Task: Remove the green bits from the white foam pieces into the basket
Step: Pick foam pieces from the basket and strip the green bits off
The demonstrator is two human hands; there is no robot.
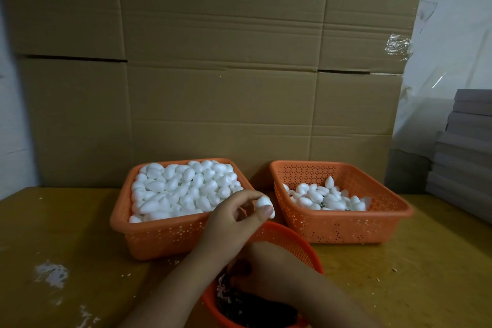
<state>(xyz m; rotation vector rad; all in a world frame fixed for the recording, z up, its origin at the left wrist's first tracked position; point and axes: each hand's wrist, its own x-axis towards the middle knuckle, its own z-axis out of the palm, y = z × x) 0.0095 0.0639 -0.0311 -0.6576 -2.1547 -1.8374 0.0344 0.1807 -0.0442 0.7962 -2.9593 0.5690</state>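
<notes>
A tall wall of brown cardboard boxes (213, 61) stands behind a yellowish wooden table (66, 234), and a stack of grey flat sheets (463, 146) rises at the right edge. On the table there are two rectangular orange baskets side by side. The left basket (149, 234) is filled to the top with white foam pieces (183, 186), egg-shaped. The right basket (346, 224) holds a smaller heap of the same white pieces (327, 196), and a little dark green shows between some of them. In front of both, close to the camera, stands a round orange basket (295, 245) with dark bits (253, 306) lying at its bottom. The left hand (234, 218) is raised above the gap between the left basket and the round one, and its thumb and fingers pinch one white foam piece (265, 204). The right hand (269, 271) is lowered inside the round basket, over the dark bits; its fingers are hidden from view, so I cannot tell if they hold something. Small white crumbs (50, 273) lie scattered on the table at the left.
</notes>
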